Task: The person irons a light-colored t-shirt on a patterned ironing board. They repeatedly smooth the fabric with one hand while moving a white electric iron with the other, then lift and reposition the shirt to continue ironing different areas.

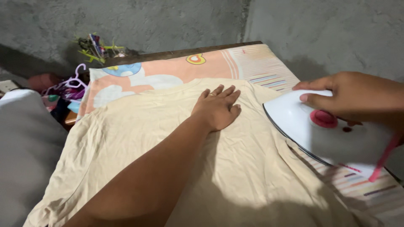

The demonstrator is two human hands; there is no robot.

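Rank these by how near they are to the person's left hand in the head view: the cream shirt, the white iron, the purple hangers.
1. Cream shirt: directly under the left hand, which lies flat on it.
2. White iron: off to the right, held by the right hand.
3. Purple hangers: far left, past the table edge.

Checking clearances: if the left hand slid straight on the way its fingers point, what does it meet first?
The left hand points toward the shirt collar; past that comes the patterned cover. Depth is unclear.
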